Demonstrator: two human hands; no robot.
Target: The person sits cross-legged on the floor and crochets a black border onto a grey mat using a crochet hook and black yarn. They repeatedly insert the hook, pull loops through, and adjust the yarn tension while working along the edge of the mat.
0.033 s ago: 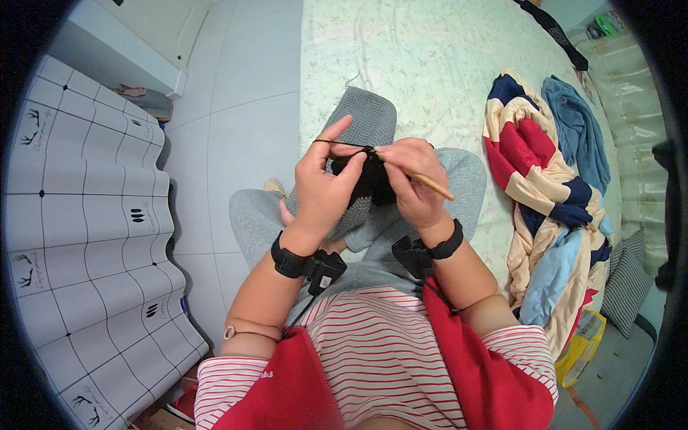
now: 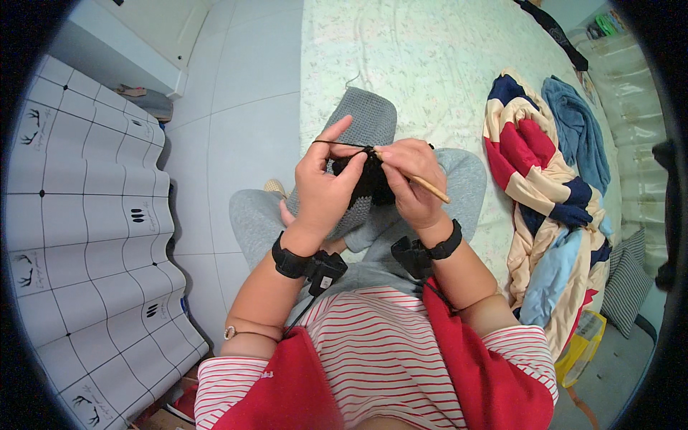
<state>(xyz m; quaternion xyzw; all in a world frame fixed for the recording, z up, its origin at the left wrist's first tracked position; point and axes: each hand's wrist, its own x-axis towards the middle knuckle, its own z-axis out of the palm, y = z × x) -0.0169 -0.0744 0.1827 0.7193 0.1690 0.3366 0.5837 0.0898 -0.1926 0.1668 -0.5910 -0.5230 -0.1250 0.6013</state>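
My left hand pinches the black edge of a crocheted piece, its index finger raised. A strand of black yarn runs taut from that finger to the stitches. In my right hand is a crochet hook with a light wooden handle; its tip meets the stitches between both hands and is hard to make out. The black part of the piece hangs below my fingers. Its grey part spreads over the bed beyond my hands, and more grey shows beneath the black, over my lap.
I sit cross-legged at the edge of a bed with a pale floral sheet. To the right lie a cream, red and navy garment and a blue cloth. A white gridded curtain hangs at the left beside the tiled floor.
The crochet hook's handle end has shifted slightly left and down in my right hand. My left hand and the crocheted piece look the same.
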